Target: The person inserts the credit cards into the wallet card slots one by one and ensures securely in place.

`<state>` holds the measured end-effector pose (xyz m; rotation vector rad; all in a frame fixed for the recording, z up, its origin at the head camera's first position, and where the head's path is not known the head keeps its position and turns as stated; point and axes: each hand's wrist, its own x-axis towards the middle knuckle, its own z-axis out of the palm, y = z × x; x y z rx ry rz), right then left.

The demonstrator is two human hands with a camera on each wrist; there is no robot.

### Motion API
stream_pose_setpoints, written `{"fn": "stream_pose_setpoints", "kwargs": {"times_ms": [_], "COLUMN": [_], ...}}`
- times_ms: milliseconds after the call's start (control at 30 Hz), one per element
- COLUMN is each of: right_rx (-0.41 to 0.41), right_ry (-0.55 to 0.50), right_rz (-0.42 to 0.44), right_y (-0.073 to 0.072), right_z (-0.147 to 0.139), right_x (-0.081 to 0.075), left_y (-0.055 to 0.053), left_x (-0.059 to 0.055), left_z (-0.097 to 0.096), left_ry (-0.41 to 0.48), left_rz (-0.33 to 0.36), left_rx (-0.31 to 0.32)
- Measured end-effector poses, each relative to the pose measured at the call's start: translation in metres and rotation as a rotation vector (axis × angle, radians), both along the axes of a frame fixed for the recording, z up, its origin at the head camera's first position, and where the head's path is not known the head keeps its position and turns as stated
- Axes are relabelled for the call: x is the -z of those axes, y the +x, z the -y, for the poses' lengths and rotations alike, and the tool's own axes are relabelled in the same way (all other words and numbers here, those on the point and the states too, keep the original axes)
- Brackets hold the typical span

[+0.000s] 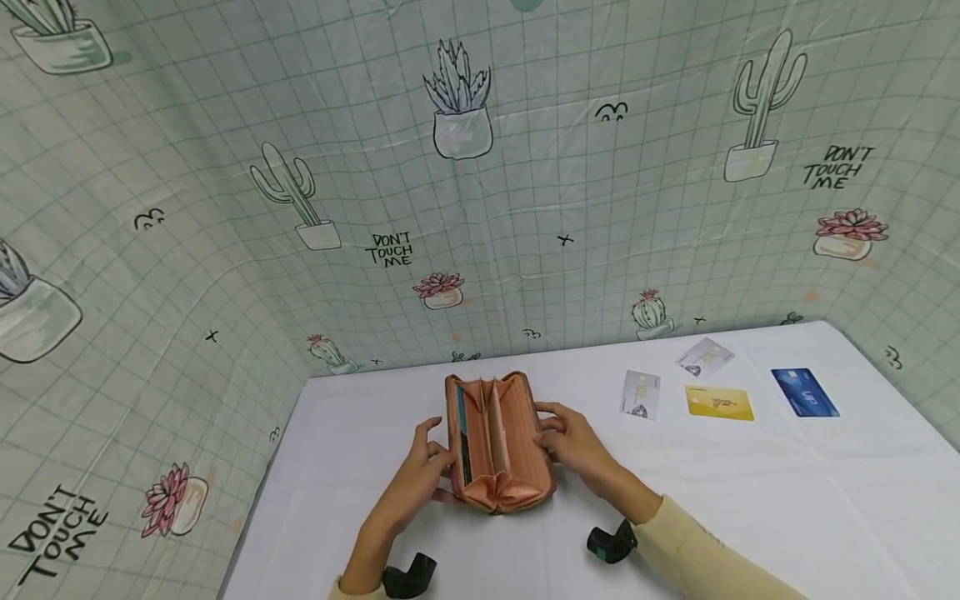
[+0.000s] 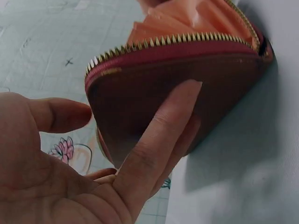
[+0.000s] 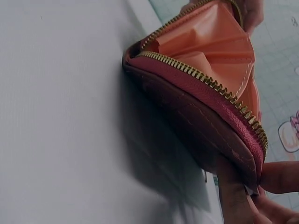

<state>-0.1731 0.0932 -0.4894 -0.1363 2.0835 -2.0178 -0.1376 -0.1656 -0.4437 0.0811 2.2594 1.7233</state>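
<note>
A brown zip-around wallet (image 1: 525, 425) stands unzipped on the white table, its peach-orange lined compartments spread toward the head camera. Along its inner left side show the edges of a teal card (image 1: 461, 406) and a dark card (image 1: 466, 460). My left hand (image 1: 418, 475) holds the wallet's left side, and in the left wrist view its fingers (image 2: 163, 121) lie against the brown outer cover. On the opposite side my right hand (image 1: 573, 442) grips the edge of the cover between thumb and fingers. Gold zipper teeth (image 3: 205, 80) run round the opening.
On the table to the right lie a grey card (image 1: 641, 395), another grey card (image 1: 706, 357), a yellow card (image 1: 719, 402) and a blue card (image 1: 806, 392). A cactus-print cloth (image 1: 525, 200) rises behind the table. Black devices (image 1: 410, 575) sit at both wrists.
</note>
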Motion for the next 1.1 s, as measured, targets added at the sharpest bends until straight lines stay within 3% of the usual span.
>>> {"fn": "stream_pose_setpoints", "kwargs": {"times_ms": [267,400,667,833,1100], "right_rx": [-0.037,-0.067,-0.099,-0.104,-0.089], "right_ry": [0.035,0.058,0.087,0.058,0.065], "right_rz": [-0.009,-0.017,-0.021,-0.027,0.006], "right_y": [-0.010,-0.017,-0.024,-0.020,-0.008], "right_z": [-0.002,-0.002,-0.002,-0.003,-0.005], "right_x": [-0.002,-0.004,-0.007,-0.007,-0.008], "left_y": [-0.018,-0.023,-0.017,-0.013,-0.012], "left_x": [0.010,0.014,0.016,0.015,0.017], "left_z": [0.006,0.009,0.009,0.008,0.009], "left_ry": [0.053,0.102,0.184,0.184,0.171], "left_rz": [0.009,0.028,0.000,-0.020,0.004], "left_rx": [-0.115,-0.123,-0.163,-0.158,-0.156]}}
